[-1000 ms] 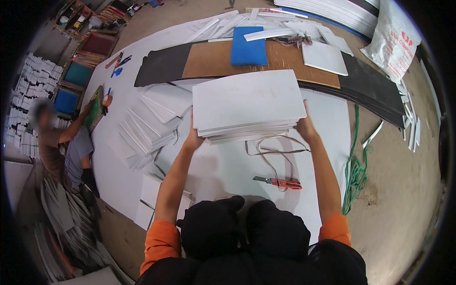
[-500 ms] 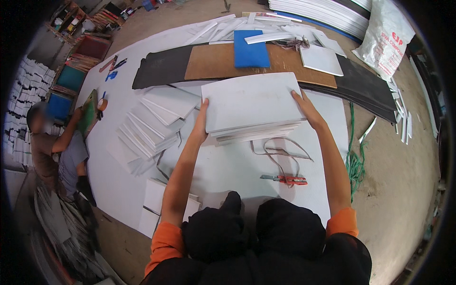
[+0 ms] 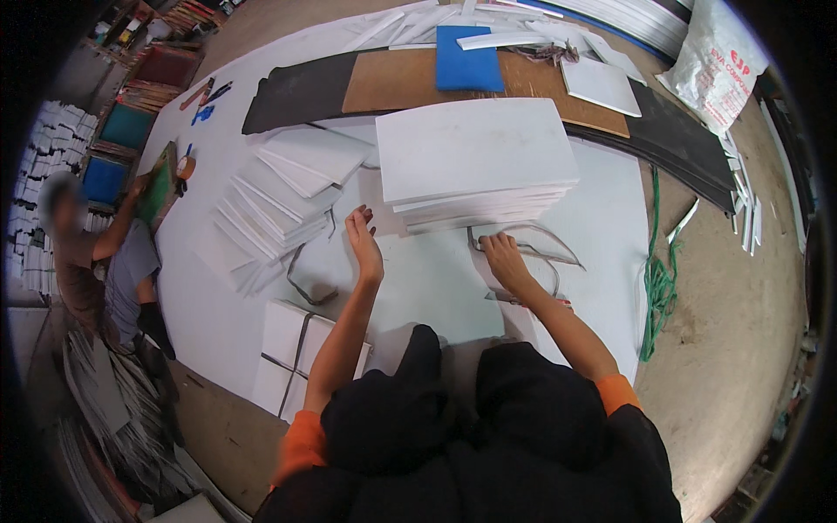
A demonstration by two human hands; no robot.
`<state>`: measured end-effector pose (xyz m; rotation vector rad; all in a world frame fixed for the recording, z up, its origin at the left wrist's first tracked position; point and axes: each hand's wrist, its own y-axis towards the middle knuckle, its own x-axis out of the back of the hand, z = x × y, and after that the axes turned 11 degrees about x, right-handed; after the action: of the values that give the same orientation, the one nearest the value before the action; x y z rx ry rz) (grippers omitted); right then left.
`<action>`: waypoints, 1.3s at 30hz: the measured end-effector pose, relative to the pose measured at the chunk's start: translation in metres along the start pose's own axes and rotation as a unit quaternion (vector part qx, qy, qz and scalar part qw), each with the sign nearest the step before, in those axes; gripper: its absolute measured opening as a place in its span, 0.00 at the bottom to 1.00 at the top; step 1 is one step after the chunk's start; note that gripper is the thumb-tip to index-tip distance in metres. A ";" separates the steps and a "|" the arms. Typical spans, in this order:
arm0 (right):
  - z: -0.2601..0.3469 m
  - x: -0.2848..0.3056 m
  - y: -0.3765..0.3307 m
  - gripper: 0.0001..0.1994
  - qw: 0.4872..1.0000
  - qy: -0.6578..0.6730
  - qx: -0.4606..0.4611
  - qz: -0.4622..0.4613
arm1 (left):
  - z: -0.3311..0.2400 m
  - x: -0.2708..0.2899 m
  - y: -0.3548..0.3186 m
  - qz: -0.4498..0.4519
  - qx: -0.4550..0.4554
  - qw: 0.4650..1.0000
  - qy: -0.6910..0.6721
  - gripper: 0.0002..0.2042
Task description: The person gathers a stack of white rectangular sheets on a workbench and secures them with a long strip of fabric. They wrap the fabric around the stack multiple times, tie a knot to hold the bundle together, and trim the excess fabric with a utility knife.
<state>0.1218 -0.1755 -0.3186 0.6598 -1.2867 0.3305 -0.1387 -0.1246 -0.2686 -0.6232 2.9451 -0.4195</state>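
Note:
A tall stack of white sheets stands in front of me, its edges roughly aligned. At its near side my right hand has its fingers closed on a thin grey-brown strap, which loops out to the right. My left hand is raised just left of the stack's near corner, empty, with fingers apart and slightly curled. Under my right forearm lies a red utility knife, mostly covered by the arm. Fanned white sheets spread out to the left of the stack.
A strapped white bundle lies by my left forearm. Behind the stack are long black sheets, a brown board and a blue piece. Green cord lies at right. Another person sits at far left holding a green board.
Both hands have let go of the stack's sides and come back toward me. My right hand has taken hold of the strap; my left has opened beside the stack. The view has tilted slightly.

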 end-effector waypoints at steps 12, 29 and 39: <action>-0.010 0.212 0.081 0.13 0.992 -0.002 0.095 0.084 | -0.096 0.026 0.022 0.104 -0.058 0.990 0.070 0.16; -0.038 0.156 0.189 0.21 0.980 0.154 0.113 0.047 | -0.053 0.009 0.150 0.156 -0.186 0.907 0.343 0.09; -0.044 0.145 0.189 0.23 0.982 0.159 0.086 0.047 | 0.019 -0.022 0.170 0.057 -0.226 0.810 0.538 0.13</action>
<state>0.0856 -0.0207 -0.1358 0.6621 -0.9908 0.6068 -0.1805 0.0289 -0.3345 -0.2388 4.2238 -0.0005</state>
